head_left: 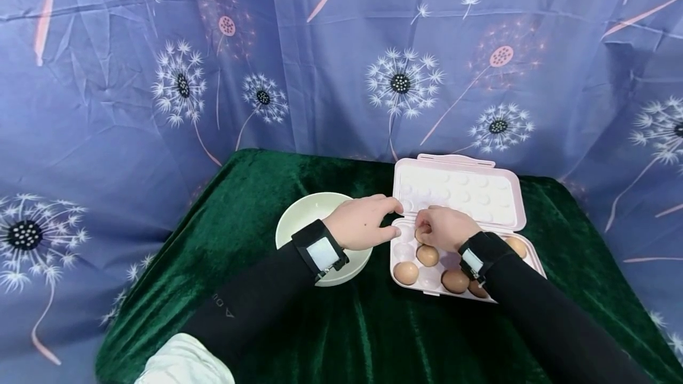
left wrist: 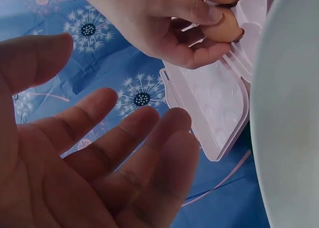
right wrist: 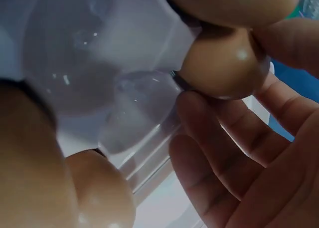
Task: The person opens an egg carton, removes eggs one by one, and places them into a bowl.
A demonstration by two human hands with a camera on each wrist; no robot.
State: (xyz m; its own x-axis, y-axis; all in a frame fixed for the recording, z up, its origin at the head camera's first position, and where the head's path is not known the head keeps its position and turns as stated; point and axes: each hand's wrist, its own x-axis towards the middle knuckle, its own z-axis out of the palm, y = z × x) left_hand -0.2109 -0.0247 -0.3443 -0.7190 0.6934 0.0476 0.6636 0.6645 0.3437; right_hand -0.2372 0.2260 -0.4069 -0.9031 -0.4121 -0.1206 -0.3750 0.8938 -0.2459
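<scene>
My right hand (head_left: 447,229) pinches a brown egg (right wrist: 224,63) between thumb and fingers, at the back left of a pale pink egg box (head_left: 430,280). Directly in front of that egg, another brown egg (head_left: 427,255) sits in its hollow. My left hand (head_left: 365,221) hovers over the right part of a pale green bowl (head_left: 299,212), palm toward the egg box. Its fingers are spread and relaxed with nothing in them, fingertips close to the box's left edge. In the left wrist view, the right hand's thumb and fingers close round the egg (left wrist: 222,27).
The box's lid (head_left: 459,191) lies folded back, its dimpled inside facing up. More brown eggs sit along the front, including one at the front left (head_left: 406,273), and one egg (head_left: 516,247) at the right. Green velvet cloth (head_left: 331,330) covers the table; a blue dandelion curtain (head_left: 331,76) hangs behind.
</scene>
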